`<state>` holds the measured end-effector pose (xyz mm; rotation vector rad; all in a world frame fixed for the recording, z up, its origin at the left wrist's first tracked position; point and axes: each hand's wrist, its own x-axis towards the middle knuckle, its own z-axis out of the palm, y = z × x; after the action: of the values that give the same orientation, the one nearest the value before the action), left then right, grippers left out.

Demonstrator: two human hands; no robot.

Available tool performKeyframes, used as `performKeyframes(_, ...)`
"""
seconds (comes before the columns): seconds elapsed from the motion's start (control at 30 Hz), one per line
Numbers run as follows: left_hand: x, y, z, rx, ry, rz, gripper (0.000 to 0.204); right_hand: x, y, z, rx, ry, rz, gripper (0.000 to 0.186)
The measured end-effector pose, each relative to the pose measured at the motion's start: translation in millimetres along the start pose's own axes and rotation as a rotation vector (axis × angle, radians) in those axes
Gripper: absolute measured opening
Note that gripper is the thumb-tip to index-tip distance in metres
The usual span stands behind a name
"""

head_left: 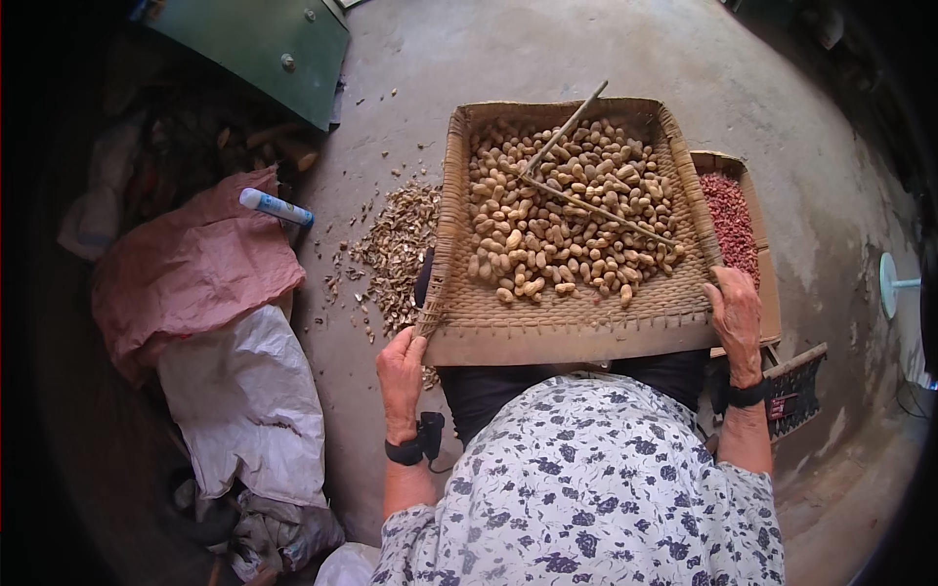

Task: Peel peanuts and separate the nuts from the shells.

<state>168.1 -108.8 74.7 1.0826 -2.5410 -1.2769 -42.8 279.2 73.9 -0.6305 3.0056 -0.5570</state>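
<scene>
A woven basket tray rests across my lap. Unshelled peanuts are heaped over its far and middle part, while the near strip of weave shows bare. Across the peanuts lies a thin forked stick, one end poking past the far rim. My left hand grips the tray's near left corner, fingers closed on the edge. At the near right corner my right hand clasps the rim, with part of the fingers hidden. Each wrist wears a black band.
Broken peanut shells are scattered on the floor left of the tray. A cardboard box of red shelled peanuts stands at the right. Pink and white sacks, with a blue-white tube, lie left. A green cabinet stands far left.
</scene>
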Motion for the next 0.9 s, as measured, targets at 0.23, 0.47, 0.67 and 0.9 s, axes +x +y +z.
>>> performKeyframes(0.23, -8.9, 1.0, 11.0, 0.254, 0.25, 0.158, 0.031, 65.3, -31.7, 73.5, 0.05, 0.143, -0.329, 0.02)
performKeyframes(0.47, -0.7, 56.4, 40.0, 0.192, 0.258, 0.35, 0.032, 74.2, -22.4, 96.7, 0.121, 0.123, -0.304, 0.016)
performKeyframes(0.67, 32.2, 78.8, 98.5, -0.567, -0.198, 0.074, 0.048, 45.6, -48.5, 64.8, 0.345, 0.292, -0.329, 0.016)
performKeyframes(0.9, 61.7, 105.0, 121.1, -1.037, -0.215, 0.312, 0.101, 2.6, -77.4, 24.6, 0.499, 0.246, -0.333, 0.022)
